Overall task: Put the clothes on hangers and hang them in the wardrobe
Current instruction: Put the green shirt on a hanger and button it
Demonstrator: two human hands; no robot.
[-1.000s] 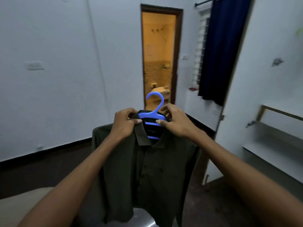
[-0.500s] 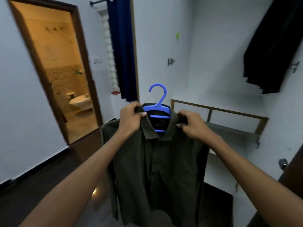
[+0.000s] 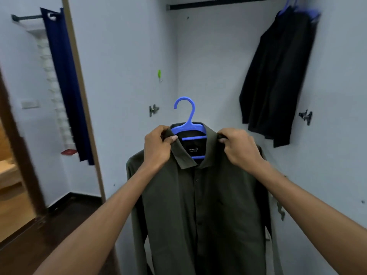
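Note:
An olive-green shirt hangs on a blue plastic hanger, held up in front of the open wardrobe. My left hand pinches the left side of the collar. My right hand grips the right shoulder of the shirt by the collar. The hanger's hook points up, free of anything. The wardrobe rail runs dark across the top, well above the hook.
Dark clothes hang on blue hangers at the rail's right end. The wardrobe's white side wall carries a green hook and a metal bracket. A navy curtain and a doorway lie to the left.
My view has swung right, from the doorway to the wardrobe interior. Both hands have carried the shirt on its hanger up in front of the rail space, keeping their hold at the collar.

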